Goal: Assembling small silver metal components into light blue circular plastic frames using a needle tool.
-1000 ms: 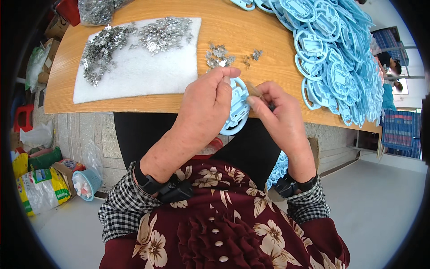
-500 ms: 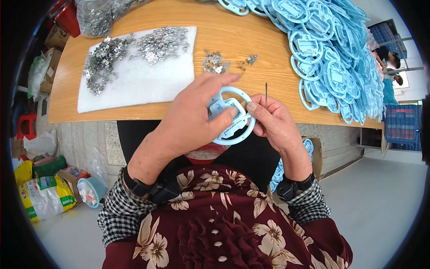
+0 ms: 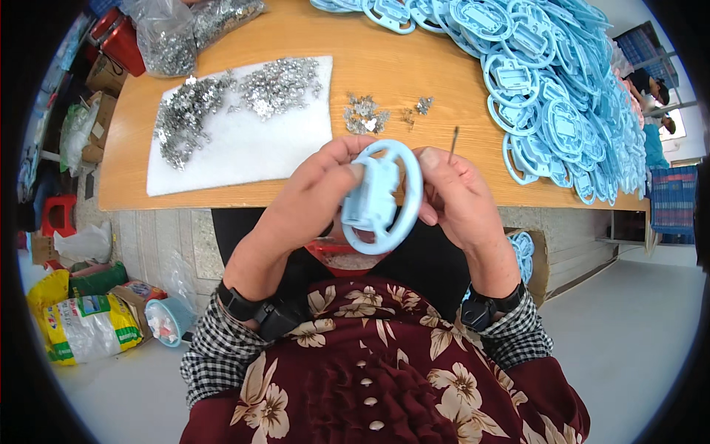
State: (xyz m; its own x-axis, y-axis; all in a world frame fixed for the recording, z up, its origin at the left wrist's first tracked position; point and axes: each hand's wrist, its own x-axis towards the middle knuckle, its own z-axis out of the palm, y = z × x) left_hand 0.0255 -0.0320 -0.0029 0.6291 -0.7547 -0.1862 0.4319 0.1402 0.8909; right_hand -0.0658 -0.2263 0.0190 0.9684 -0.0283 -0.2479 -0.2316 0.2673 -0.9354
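My left hand (image 3: 302, 198) is closed on a light-blue plastic part shaped like a steering wheel (image 3: 379, 194), its thumb on the left side of the central block. The part is tilted, with its rim toward the right. Close beside that rim is my right hand (image 3: 464, 198), thumb and fingers pinched together on a thin dark rod (image 3: 453, 143) that sticks up above them. The rod's lower end is hidden in the fingers. Whether the right fingertips also touch the rim I cannot tell. Both hands are over my lap, at the table's near edge.
Small silvery metal pieces (image 3: 277, 85) lie in two heaps on a white foam mat (image 3: 244, 159). Loose ones (image 3: 364, 115) lie on the wooden table (image 3: 333, 29). Many similar blue parts (image 3: 566, 126) are piled at the right. Plastic bags (image 3: 166, 44) stand far left; a carton (image 3: 541, 263) is below right.
The blue part has been turned and tilted in my left hand, and the left thumb has moved from its centre to its left side. The rod leans a little more to the right.
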